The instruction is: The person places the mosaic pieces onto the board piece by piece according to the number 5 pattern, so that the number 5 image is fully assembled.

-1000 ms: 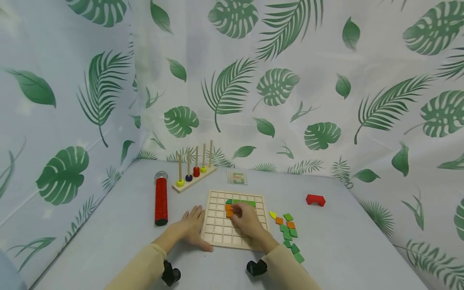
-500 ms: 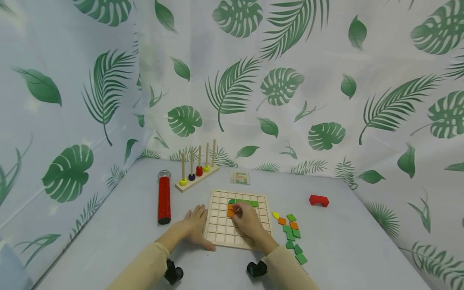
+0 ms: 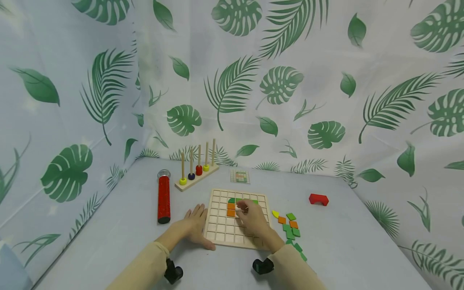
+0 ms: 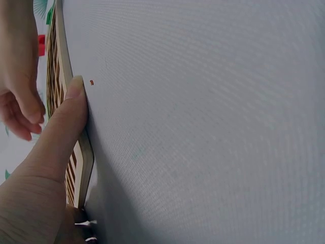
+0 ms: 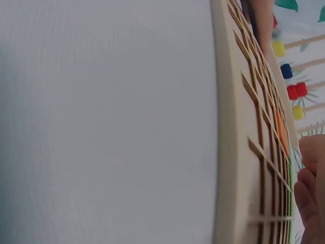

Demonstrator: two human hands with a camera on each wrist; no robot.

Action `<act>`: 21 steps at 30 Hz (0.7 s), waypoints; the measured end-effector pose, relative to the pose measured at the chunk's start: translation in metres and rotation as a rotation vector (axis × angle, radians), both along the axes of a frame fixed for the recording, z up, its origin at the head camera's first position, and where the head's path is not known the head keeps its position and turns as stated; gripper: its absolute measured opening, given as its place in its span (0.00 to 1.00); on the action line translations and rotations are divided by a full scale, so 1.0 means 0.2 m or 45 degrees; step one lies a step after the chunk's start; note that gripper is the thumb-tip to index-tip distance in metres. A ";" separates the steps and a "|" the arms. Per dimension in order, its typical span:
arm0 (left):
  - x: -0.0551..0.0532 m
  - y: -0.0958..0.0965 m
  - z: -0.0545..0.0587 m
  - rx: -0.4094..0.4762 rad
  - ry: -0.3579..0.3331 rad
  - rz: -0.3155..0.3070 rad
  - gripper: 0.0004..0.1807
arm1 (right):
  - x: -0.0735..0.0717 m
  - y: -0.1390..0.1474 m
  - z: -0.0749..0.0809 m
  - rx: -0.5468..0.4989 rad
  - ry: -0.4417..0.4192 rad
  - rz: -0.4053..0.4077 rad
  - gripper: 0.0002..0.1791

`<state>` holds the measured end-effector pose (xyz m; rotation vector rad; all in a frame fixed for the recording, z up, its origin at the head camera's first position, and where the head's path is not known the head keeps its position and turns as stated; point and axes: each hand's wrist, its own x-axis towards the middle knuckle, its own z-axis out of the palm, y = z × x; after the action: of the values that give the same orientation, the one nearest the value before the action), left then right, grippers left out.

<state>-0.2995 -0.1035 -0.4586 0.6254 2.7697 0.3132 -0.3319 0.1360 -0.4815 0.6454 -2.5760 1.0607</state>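
My left hand [image 3: 193, 228] lies with straight fingers along the left side of a wooden grid board [image 3: 220, 228]. In the left wrist view its thumb [image 4: 61, 129] rests against the board's front edge. My right hand [image 3: 254, 219] hovers over the middle of the board, fingers loosely bent, with nothing seen between them. Just left of its fingertips, two orange square tiles [image 3: 230, 210] sit in neighbouring cells, one in front of the other. Behind them a row of green tiles begins with a rounded green piece [image 3: 231, 200]; the right hand covers part of that row.
Several loose green, orange and yellow tiles [image 3: 286, 228] lie right of the board. Beyond it lies a pattern card [image 3: 240, 176]. A peg stand with coloured beads [image 3: 197, 177] and a red tube [image 3: 164, 199] stand left. A red arch block [image 3: 319, 199] sits at the right.
My right hand has drawn back slightly to the right from the orange tiles, its fingers parting from them and uncovering them. The left hand stays at the board's edge.
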 end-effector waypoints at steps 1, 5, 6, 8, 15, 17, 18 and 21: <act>0.00 0.00 0.00 0.002 0.000 0.001 0.69 | 0.00 0.02 0.01 0.003 0.006 -0.006 0.14; 0.00 0.00 0.00 0.003 -0.007 0.006 0.69 | -0.01 0.13 0.03 0.009 0.034 -0.076 0.14; 0.00 0.00 0.00 0.000 -0.007 0.008 0.69 | -0.02 0.16 0.03 0.007 0.035 -0.100 0.14; -0.01 0.00 0.00 -0.007 -0.008 0.013 0.69 | -0.02 0.22 0.03 0.003 0.036 -0.152 0.13; -0.01 0.00 0.01 -0.006 -0.009 0.020 0.69 | 0.00 0.48 0.02 0.040 0.032 -0.315 0.12; 0.00 0.00 0.01 -0.003 -0.010 0.016 0.68 | 0.02 0.55 0.02 0.067 0.002 -0.347 0.12; 0.00 0.00 0.01 -0.001 -0.011 0.014 0.68 | 0.03 0.59 0.02 0.077 -0.012 -0.360 0.12; 0.00 0.00 0.01 -0.010 -0.014 0.016 0.69 | 0.06 0.69 0.03 0.122 -0.060 -0.402 0.13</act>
<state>-0.2998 -0.1036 -0.4570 0.6028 2.7638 0.3079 -0.3202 0.2748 -0.4756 0.2235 -2.6656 0.8625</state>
